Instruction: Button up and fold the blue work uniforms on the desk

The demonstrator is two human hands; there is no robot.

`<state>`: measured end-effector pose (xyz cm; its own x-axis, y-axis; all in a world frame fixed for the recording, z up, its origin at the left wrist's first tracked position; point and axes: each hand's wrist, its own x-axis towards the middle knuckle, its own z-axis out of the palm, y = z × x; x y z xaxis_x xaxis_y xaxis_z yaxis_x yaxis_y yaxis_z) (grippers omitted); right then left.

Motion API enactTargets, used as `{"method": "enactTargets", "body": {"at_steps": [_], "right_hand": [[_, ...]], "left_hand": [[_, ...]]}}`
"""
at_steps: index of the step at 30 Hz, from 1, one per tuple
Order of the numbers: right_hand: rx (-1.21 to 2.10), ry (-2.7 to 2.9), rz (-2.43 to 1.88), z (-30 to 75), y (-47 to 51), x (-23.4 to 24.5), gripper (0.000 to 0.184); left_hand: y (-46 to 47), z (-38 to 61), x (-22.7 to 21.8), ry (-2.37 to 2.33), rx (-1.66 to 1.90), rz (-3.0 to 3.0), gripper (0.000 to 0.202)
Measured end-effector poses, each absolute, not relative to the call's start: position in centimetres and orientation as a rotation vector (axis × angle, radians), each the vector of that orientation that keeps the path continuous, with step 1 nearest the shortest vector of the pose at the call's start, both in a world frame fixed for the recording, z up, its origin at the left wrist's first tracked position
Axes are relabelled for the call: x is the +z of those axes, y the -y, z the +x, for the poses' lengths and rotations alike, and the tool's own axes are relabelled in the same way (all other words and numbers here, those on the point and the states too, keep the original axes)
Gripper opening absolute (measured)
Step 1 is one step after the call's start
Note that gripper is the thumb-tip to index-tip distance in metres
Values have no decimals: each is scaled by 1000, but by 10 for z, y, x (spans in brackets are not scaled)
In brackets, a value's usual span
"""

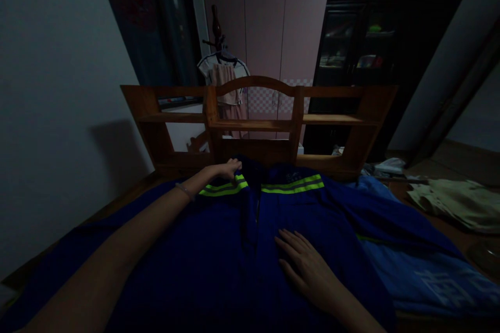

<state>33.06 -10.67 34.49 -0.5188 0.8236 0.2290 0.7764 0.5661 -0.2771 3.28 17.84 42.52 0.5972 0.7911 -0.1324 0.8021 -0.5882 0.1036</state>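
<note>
A dark blue work jacket (187, 250) with yellow-green reflective chest stripes lies spread out, front up, its sleeves stretched to both sides. Its front zipper (257, 210) runs down the middle from the collar. My left hand (229, 168) is at the left side of the collar, fingers bent and closed on the fabric; the fingertips are partly hidden. Lower down, my right hand (303, 264) rests flat on the jacket's right front, fingers stretched out and a little apart, holding nothing.
A wooden headboard with shelves (253, 125) stands just beyond the collar. Light blue fabric with white characters (425, 276) lies under the right sleeve. Pale cloth (457, 203) lies farther right. A white wall (70, 88) rises at left; wardrobes (265, 36) stand behind.
</note>
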Motion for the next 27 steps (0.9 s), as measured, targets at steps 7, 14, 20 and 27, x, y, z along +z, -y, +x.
{"method": "enactTargets", "body": {"at_steps": [7,14,20,27], "right_hand": [[156,2448,-1320,331,105,343,47],[151,2437,-1313,330,100,336,43],[146,2428,-1311,331,99,338,43],[162,2386,-1281,331,99,337,43]], "left_hand": [[-188,33,433,-1105,-473,2381,49],[-197,57,417,-1305,-81,2593,22],[-187,90,382,-1316,238,2679,27],[-185,105,345,-1470,352,2515,48]]}}
